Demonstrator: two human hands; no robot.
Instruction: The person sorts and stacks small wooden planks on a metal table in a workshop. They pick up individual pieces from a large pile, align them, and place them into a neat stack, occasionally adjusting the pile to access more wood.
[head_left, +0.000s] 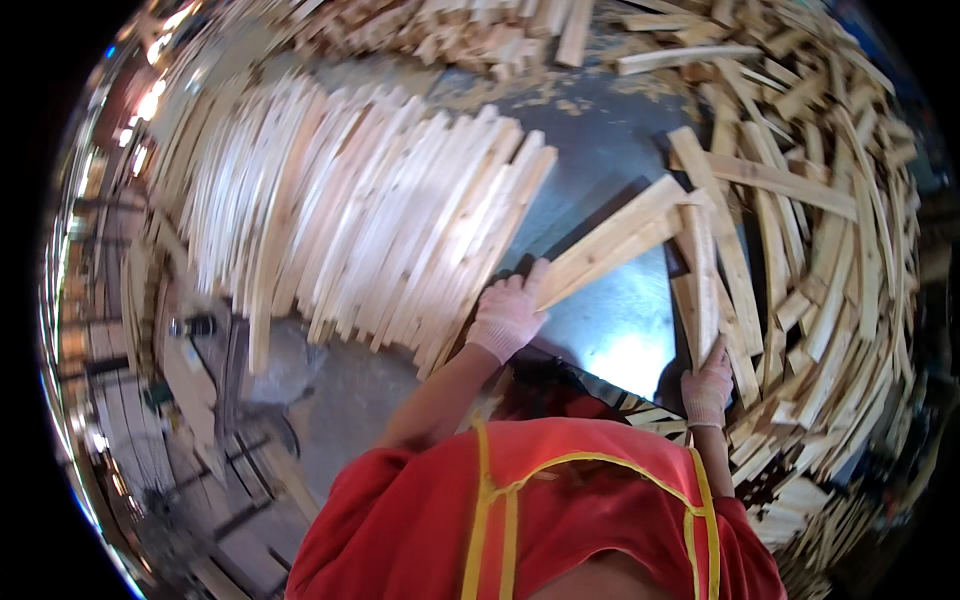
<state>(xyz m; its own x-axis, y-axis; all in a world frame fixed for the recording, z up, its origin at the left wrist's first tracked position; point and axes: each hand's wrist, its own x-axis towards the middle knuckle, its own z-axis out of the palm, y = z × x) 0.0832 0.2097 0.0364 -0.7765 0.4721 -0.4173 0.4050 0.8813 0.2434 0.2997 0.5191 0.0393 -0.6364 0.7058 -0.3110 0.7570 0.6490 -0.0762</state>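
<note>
Left grip [508, 312] holds plank [612, 240], pointing upper-right.

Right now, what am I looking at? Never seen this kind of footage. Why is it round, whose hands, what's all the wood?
It is one picture from a wide fisheye camera worn on a person's head, looking down; that lens bends straight edges and rounds the frame. No machine here: the person works with two gloved hands. The left hand grips the end of a slat lying over a metal table. The right hand holds another slat near its lower end. On the left is a neat row of slats; on the right, a loose heap. The red at the bottom is the person's vest.
</note>
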